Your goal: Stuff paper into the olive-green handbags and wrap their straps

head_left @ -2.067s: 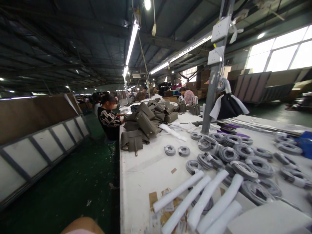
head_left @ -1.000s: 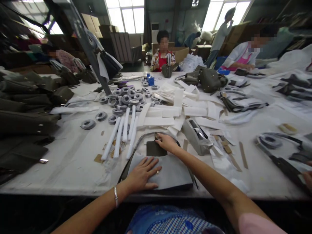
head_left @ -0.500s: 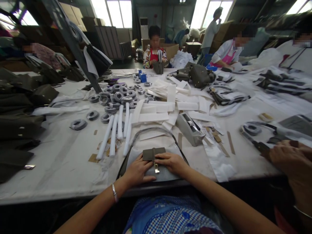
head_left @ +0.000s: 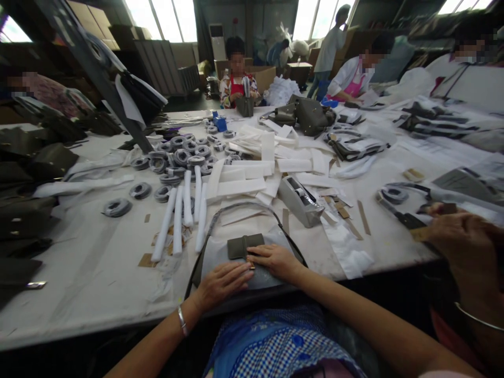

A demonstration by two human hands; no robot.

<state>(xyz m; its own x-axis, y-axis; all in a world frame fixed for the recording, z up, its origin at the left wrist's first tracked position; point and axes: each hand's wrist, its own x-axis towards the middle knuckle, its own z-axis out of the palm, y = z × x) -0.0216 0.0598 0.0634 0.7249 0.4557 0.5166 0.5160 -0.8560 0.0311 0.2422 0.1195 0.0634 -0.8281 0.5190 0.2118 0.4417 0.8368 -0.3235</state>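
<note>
A grey-wrapped handbag point(head_left: 220, 252) lies flat at the near edge of the white table point(head_left: 98, 262), its strap point(head_left: 244, 207) arching away from me. A dark olive flap point(head_left: 244, 245) sits on top of it. My left hand point(head_left: 220, 283) lies flat on the bag's near left part, fingers stretched out and together. My right hand point(head_left: 277, 260) rests on the bag just right of the flap, fingers extended toward the clasp. Neither hand grips anything.
White foam rolls point(head_left: 179, 215) and grey coiled straps point(head_left: 177, 157) lie to the left, white paper sheets point(head_left: 252, 178) and a grey tape dispenser point(head_left: 301, 202) beyond. Olive bags point(head_left: 23, 210) pile at far left. A co-worker's hand point(head_left: 460, 247) is at right; other people sit across.
The view swung from the left aisle to the bag in front of me. The flap was folded down onto the bag and both hands drew together, then flattened on it.
</note>
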